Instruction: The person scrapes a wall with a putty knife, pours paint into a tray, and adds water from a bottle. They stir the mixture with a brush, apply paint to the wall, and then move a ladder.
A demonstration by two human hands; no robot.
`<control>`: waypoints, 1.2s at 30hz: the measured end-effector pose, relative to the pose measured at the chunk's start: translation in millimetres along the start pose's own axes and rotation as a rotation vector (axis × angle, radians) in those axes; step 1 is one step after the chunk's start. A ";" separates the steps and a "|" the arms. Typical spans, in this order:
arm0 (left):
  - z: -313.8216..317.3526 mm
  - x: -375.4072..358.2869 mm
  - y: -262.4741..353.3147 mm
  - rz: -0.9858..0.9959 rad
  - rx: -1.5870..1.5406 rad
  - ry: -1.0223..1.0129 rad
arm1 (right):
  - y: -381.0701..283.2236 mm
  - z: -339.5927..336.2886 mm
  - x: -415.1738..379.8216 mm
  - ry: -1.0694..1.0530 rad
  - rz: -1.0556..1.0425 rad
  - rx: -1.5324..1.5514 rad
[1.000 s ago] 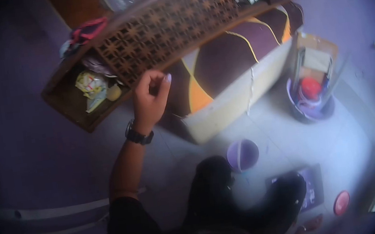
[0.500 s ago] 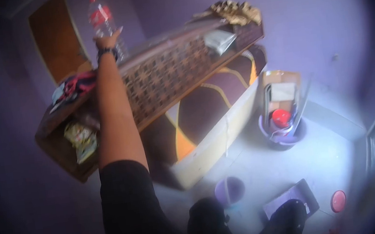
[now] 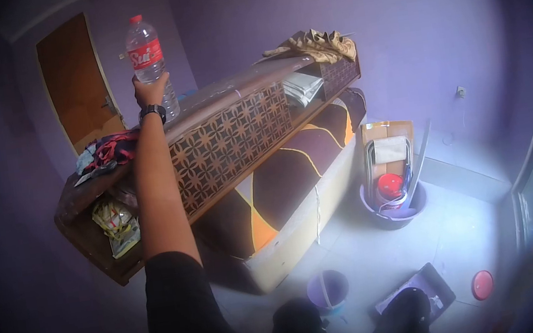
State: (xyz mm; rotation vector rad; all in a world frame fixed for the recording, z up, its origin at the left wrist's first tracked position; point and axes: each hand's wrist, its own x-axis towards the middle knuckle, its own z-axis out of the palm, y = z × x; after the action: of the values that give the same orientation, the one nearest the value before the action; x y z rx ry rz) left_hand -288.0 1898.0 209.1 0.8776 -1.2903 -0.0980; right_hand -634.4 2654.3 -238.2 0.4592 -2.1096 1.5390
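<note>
My left hand (image 3: pixel 151 91), with a dark watch on its wrist, is stretched far forward and closed around a large clear plastic water bottle (image 3: pixel 145 55). The bottle has a red cap and a red label, and stands upright at the long brown wooden headboard (image 3: pixel 223 90). My forearm crosses in front of the headboard's left part and hides some of it. Just left of the wrist, a heap of dark and pink cloth (image 3: pixel 109 149) lies on the headboard top. My right hand is out of the picture.
A brown patterned mattress (image 3: pixel 286 164) lies before the headboard. Brown ruffled cloth (image 3: pixel 318 45) drapes its far end. On the floor are a purple tub (image 3: pixel 414 213) holding several things, a purple bucket (image 3: pixel 327 288), a paint tray (image 3: pixel 438 292) and a pink lid (image 3: pixel 482 285).
The view has tilted and steadied, so the room sits lower. My left hand's thumb stuck out beside the bottle before; now it lies closed against the bottle.
</note>
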 end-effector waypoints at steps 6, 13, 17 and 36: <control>-21.0 -56.0 45.4 0.311 -0.177 -0.016 | -107.8 7.1 55.0 -0.215 -0.169 -0.040; -56.5 -234.4 98.6 0.103 -0.934 -0.921 | -293.7 51.7 78.6 -0.534 -0.317 0.231; -81.3 -390.6 96.0 -0.143 -0.964 -1.060 | -362.7 99.2 73.0 -0.663 -0.493 0.397; -71.8 -569.5 105.1 0.069 -0.822 -1.607 | -254.9 87.9 115.2 -1.251 -0.622 -0.038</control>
State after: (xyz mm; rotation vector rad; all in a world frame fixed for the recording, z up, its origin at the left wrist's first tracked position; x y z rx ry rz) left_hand -450.2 2304.0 -177.4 -0.1616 -2.4129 -1.3874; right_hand -610.0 2493.5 5.7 2.2402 -2.3164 0.8410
